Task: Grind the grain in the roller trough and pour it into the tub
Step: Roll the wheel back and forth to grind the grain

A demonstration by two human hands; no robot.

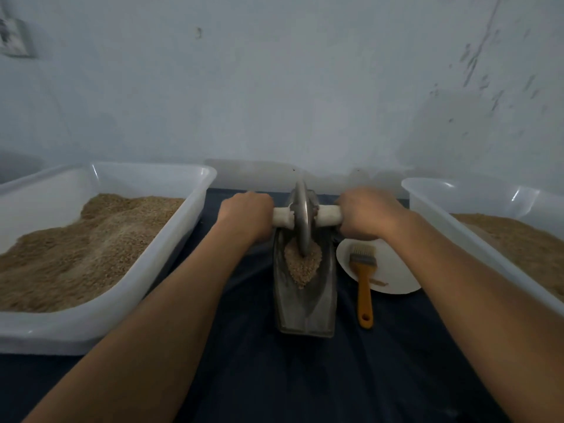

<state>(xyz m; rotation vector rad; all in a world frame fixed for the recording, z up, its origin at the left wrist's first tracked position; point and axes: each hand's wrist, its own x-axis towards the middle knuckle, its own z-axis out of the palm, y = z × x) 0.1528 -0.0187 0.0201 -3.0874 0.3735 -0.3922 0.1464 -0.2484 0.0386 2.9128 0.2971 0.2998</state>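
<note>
— Where are the hands?
— Left hand [245,216] and right hand [364,213] each grip the pale axle [328,215] of the metal wheel [302,221], which stands in the grain [302,265] in the trough [303,303].
— And beside it?
— A grain-filled tub [100,325] at each side edge of the dark cloth [274,377].

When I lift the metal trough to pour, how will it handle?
Probably heavy and rigid: the trough looks like thick dark metal. The grain sits loose in a small heap, so it should slide toward whichever end tips down. The roller wheel stands free in the groove and would likely roll or topple; lift it out first.
</note>
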